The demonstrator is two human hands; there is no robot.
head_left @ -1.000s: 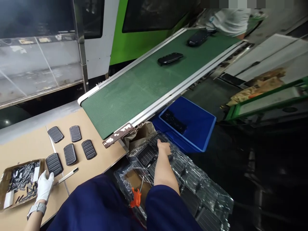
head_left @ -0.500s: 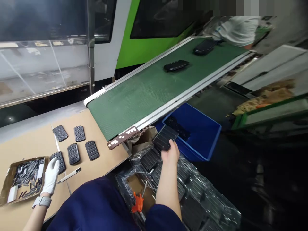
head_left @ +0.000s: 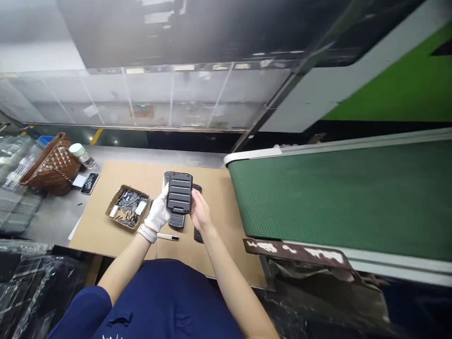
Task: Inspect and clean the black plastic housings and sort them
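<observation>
Tan tabletop (head_left: 221, 202); above, black panel (head_left: 180, 193), ribbed, rounded corners.

No words, numbers or brands can be read. Small pale labels (head_left: 184, 67) sit in a row along the ledge of the machine (head_left: 194, 101), too blurred to make out, as is the brown-and-green patch (head_left: 142, 111) lower on its panel. White marks (head_left: 112, 336) on the navy shirt (head_left: 173, 292) are cut off at the bottom of the view, and the phone's (head_left: 90, 183) screen pattern is too small to decipher.
</observation>
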